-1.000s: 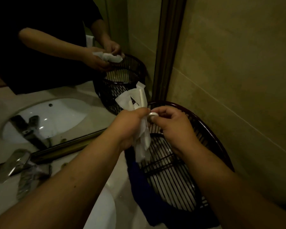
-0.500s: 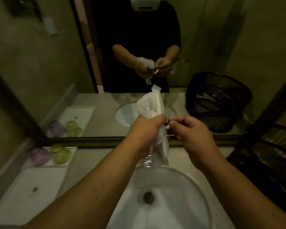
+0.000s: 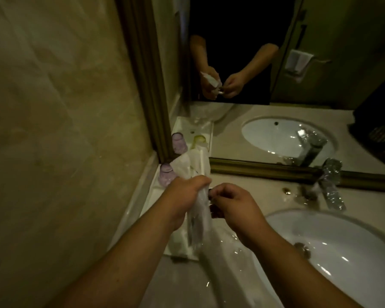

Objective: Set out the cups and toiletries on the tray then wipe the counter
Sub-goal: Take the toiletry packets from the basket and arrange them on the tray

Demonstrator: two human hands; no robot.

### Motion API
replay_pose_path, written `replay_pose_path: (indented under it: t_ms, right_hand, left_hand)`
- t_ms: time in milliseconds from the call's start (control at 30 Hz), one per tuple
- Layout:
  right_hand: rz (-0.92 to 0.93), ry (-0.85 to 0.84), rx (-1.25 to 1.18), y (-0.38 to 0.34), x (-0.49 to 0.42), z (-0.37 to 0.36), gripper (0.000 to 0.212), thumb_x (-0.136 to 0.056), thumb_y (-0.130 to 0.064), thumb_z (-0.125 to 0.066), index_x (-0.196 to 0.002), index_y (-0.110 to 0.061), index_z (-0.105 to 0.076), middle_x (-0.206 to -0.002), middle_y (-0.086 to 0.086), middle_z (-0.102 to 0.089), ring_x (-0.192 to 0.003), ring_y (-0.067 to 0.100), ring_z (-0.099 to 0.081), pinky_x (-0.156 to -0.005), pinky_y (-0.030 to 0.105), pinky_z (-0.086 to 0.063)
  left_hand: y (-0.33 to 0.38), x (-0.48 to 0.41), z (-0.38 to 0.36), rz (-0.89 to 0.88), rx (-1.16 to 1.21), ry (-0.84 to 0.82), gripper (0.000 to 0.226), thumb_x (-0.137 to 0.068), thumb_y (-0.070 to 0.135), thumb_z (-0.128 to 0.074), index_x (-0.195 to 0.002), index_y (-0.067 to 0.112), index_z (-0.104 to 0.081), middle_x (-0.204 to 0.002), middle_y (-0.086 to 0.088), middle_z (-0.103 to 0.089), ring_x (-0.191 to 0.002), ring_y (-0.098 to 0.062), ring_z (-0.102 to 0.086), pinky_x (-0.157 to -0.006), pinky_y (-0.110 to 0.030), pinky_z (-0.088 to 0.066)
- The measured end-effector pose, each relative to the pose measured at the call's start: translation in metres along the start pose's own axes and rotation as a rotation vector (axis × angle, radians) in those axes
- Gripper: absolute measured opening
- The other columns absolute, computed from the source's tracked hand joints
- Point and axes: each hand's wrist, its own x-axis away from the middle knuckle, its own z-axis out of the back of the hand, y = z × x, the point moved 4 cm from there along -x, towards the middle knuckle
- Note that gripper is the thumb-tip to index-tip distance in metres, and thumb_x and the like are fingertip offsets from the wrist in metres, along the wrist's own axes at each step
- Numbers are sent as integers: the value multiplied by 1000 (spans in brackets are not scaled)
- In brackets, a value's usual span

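Note:
My left hand grips a bunch of white paper-and-plastic toiletry packets that stick up above the fist and hang down below it. My right hand is pinched shut on a small item right beside the packets; what it is I cannot make out. Both hands hover over a white tray lying on the counter against the left wall. A purple cup stands at the tray's far end by the mirror frame. The packets hide the spot beside it.
A white sink with a chrome tap lies to the right. The mirror runs along the back with a gilt frame. A tiled wall closes the left side. A dark basket shows only as a reflection at far right.
The view has swung left from the wire basket, past the sink, to the tray. Both hands have moved with it, the left still gripping the packets, the right still pinched beside them.

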Motion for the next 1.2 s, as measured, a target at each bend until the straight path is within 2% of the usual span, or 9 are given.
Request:
replay_pose_path:
  t_ms: [200, 300, 433, 533, 667, 767, 1000, 1133, 1200]
  right_hand:
    - [-123, -161, -57, 35, -19, -53, 22, -97, -20, -58, -101, -15, -80, -91, 4, -82, -82, 15, -78, -66, 25, -60]
    - [-165, -262, -44, 53, -28, -60, 22, -99, -27, -61, -92, -25, -82, -90, 4, -82, -82, 19, -79, -65, 25, -60]
    - [-190, -267, -50, 70, -39, -63, 26, -92, -34, -70, -103, -12, -79, -99, 14, -81, -90, 31, -79, -83, 46, -65]
    - [-223, -196, -84, 79, -49, -66, 35, -92, -30, -69, -110, -1, -73, -101, 22, -78, -95, 43, -75, -86, 52, -60]
    - [-201, -114, -86, 88, -60, -67, 22, -94, -23, -67, -108, -8, -76, -95, 19, -80, -91, 45, -75, -72, 46, -54]
    - [-194, -103, -110, 93, -63, -70, 19, -95, -21, -67, -108, -10, -77, -94, 14, -81, -84, 35, -78, -68, 39, -60]
    - [-185, -111, -156, 97, -64, -69, 21, -95, -25, -69, -106, -11, -79, -93, 12, -82, -80, 29, -80, -59, 26, -60]
    - [-197, -120, -86, 105, -67, -67, 17, -91, -33, -73, -96, -18, -81, -91, 9, -82, -78, 27, -80, -62, 30, -62]
    - [-204, -120, -39, 110, -68, -67, 18, -89, -35, -74, -93, -19, -81, -88, 8, -82, -76, 27, -80, -62, 32, -62]
  left_hand:
    - [-44, -22, 31, 94, -49, 2, 42, -67, 44, -71, -100, 18, -76, -85, -5, -81, -87, -26, -76, -83, -42, -60]
    - [-60, -35, 34, 121, 0, -57, 55, -73, 55, -72, -115, 19, -73, -97, -4, -81, -94, -26, -77, -92, -47, -58]
    - [-70, -47, 31, 166, 41, -120, 92, -63, 83, -66, -136, 27, -60, -121, -8, -74, -109, -30, -72, -100, -52, -54]
    - [-73, -58, 30, 146, 35, -42, 101, -58, 81, -67, -141, 26, -50, -126, -5, -69, -110, -28, -69, -98, -52, -56]
    - [-87, -69, 41, 195, 128, 13, 68, -69, 62, -59, -119, 17, -69, -108, -17, -76, -98, -38, -73, -88, -56, -59]
    - [-97, -75, 53, 160, 113, 14, 44, -82, 54, -54, -96, 22, -81, -95, -12, -80, -88, -31, -78, -74, -42, -60]
    - [-110, -72, 72, 167, 42, 74, 58, -89, 71, -42, -99, 24, -74, -94, -6, -79, -84, -30, -77, -84, -51, -60]
    - [-109, -73, 78, 241, 53, 87, 58, -75, 74, -49, -95, 21, -61, -66, -1, -55, -48, -16, -49, -50, -27, -42]
    - [-110, -72, 74, 290, 163, -16, 50, -87, 60, -42, -93, 15, -62, -52, 1, -56, -37, -12, -50, -41, -21, -41]
